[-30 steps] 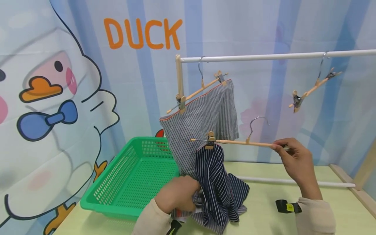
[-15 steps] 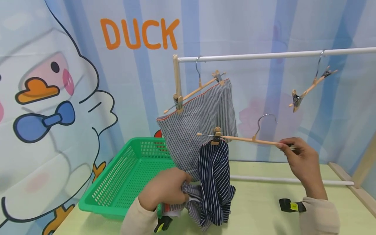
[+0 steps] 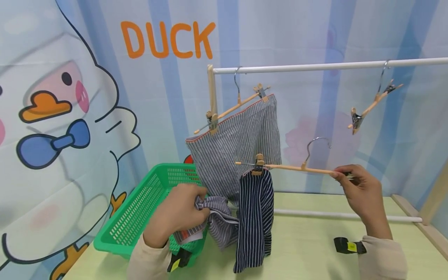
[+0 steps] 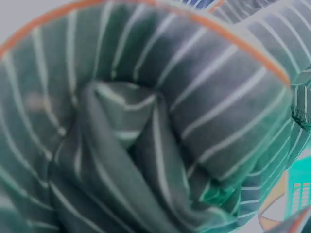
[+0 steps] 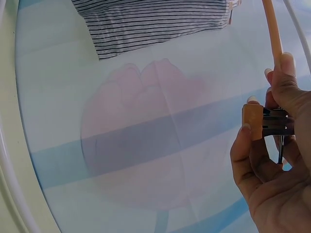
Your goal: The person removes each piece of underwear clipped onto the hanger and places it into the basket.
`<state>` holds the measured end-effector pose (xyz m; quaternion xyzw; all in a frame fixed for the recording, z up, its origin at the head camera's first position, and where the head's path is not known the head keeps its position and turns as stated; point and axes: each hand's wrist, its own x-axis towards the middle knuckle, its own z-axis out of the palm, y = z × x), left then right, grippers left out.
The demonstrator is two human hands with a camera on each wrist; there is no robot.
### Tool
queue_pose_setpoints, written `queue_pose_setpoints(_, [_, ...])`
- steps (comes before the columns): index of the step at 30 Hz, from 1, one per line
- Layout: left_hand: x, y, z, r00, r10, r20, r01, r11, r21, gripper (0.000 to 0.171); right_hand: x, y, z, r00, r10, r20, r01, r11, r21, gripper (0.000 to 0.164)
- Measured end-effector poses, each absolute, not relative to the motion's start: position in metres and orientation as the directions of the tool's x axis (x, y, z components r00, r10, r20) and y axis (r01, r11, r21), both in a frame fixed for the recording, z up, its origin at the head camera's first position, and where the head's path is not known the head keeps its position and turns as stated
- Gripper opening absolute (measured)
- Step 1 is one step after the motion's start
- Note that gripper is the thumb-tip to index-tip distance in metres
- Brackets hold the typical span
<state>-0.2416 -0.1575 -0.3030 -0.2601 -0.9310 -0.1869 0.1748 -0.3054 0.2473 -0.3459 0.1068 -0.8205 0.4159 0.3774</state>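
Here, dark cloth [image 3: 253,217] hangs from the left clip [image 3: 258,165] of a hanger [image 3: 285,167]; the right hand [image 3: 362,192] has its grip clamped on the right end. Just left, the left hand [image 3: 177,213] clamps its grip on grey cloth [image 3: 222,224] by the basket [image 3: 105,247]; whether the cloths join, I cannot tell. Farther back, shorts [image 3: 241,140] hang from a rail [image 3: 308,67].
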Motion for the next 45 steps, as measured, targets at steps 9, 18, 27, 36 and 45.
queue_pose_setpoints(9, [-0.238,-0.179,-0.297,-0.763,0.329,0.557,0.511,0.835,0.207,0.032,-0.305,0.244,-0.344,-0.682,0.131,0.719,-0.495,0.642,-0.586,0.015])
queue_pose_setpoints(18, [-0.228,-0.192,-0.290,-0.763,0.122,0.635,0.352,0.902,0.249,0.017,-0.307,0.244,-0.348,-0.670,0.124,0.732,-0.513,0.635,-0.577,0.013])
queue_pose_setpoints(27, [-0.224,-0.199,-0.286,-0.658,-0.068,0.750,0.257,0.916,0.308,0.015,-0.308,0.243,-0.345,-0.663,0.119,0.739,-0.519,0.638,-0.569,0.012])
queue_pose_setpoints(36, [-0.225,-0.206,-0.289,-0.640,-0.154,0.753,0.122,0.947,0.298,0.004,-0.309,0.244,-0.346,-0.654,0.111,0.748,-0.534,0.632,-0.561,0.011])
queue_pose_setpoints(45, [-0.221,-0.211,-0.288,-0.635,-0.200,0.746,0.033,0.958,0.284,0.006,-0.310,0.244,-0.346,-0.658,0.107,0.746,-0.530,0.638,-0.558,0.012])
